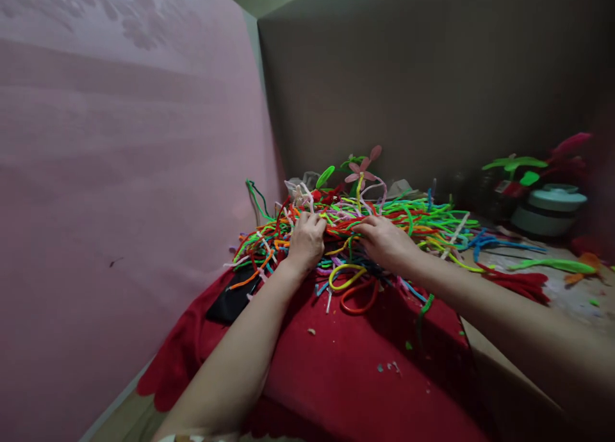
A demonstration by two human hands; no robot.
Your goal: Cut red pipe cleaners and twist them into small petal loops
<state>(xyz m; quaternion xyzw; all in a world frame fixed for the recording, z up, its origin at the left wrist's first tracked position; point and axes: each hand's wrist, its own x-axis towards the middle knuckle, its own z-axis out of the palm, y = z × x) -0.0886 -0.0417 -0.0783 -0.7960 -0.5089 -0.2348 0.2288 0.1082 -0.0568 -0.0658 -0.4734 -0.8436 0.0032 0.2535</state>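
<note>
Touching fuzzy stems (342,225) at centre with curled left hand (308,238) and right hand (384,238); cannot tell whether clamped. Lying mostly 9-to-3 o'clock. Bounded by pink wall (144,147) at 9; opening toward 6 over red cloth (336,352).

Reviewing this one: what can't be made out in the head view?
All in the head view:
Whether the left hand or right hand holds any fuzzy stems: the hands themselves hide it.
Black flat object: stems partly cover it.
Scraps on the red cloth: too small to identify.
Right arm: cut off by the right edge.
</note>
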